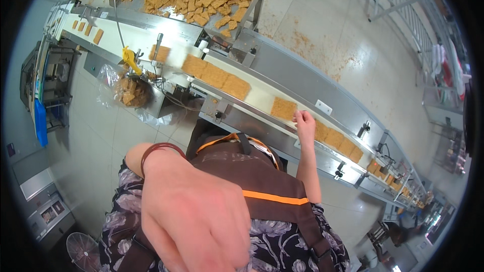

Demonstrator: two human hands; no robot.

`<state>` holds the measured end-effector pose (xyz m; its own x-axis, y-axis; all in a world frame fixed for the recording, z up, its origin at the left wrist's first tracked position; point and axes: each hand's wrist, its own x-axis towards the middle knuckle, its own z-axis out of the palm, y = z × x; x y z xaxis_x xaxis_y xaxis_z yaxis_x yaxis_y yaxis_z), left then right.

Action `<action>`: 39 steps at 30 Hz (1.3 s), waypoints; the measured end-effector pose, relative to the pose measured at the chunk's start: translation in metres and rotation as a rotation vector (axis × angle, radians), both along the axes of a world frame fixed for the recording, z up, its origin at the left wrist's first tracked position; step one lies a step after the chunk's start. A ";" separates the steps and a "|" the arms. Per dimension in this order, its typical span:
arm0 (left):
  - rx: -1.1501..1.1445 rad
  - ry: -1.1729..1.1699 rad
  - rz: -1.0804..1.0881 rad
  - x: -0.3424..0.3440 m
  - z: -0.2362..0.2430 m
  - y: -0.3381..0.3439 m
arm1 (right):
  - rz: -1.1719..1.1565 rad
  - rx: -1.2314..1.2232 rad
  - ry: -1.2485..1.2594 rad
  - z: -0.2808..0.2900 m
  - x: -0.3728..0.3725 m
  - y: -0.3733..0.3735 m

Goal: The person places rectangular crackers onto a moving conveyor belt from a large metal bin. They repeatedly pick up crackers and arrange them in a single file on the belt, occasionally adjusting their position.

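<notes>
Head view, brown slab [283, 108] left of curled right fingers [299, 115], grip unclear, left fingers [224, 247] bent, hold unseen

Two bare hands: left hand [196, 211], right hand [304, 121]. One golden-brown square slab [283, 108] just left of right hand; four golden-brown oblong slabs [98, 36] far left beyond both hands. One round wire-guard fan [82, 252] left of left hand.
</notes>
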<state>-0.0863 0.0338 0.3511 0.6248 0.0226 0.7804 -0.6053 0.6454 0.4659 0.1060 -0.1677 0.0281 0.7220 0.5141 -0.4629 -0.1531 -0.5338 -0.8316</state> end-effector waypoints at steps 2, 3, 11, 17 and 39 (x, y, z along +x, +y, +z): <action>0.039 -0.043 -0.041 0.006 0.003 0.004 | -0.022 -0.019 0.037 0.000 -0.004 0.006; 0.058 -0.037 -0.067 0.004 0.004 0.006 | 0.015 -0.021 0.022 -0.004 -0.005 0.007; 0.027 0.062 -0.166 -0.023 0.002 0.003 | 0.038 -0.055 0.034 0.003 -0.015 0.021; -0.147 0.082 -0.187 -0.011 0.016 -0.005 | 0.099 0.000 -0.098 -0.026 -0.008 0.012; 0.709 1.337 0.382 -0.035 -0.182 0.015 | 0.081 0.013 -0.093 -0.018 -0.003 0.008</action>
<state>-0.1210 0.0490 0.1688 0.8915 0.2180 -0.3971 0.4111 -0.0207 0.9114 0.1026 -0.1594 0.0104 0.7174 0.5780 -0.3889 -0.0320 -0.5303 -0.8472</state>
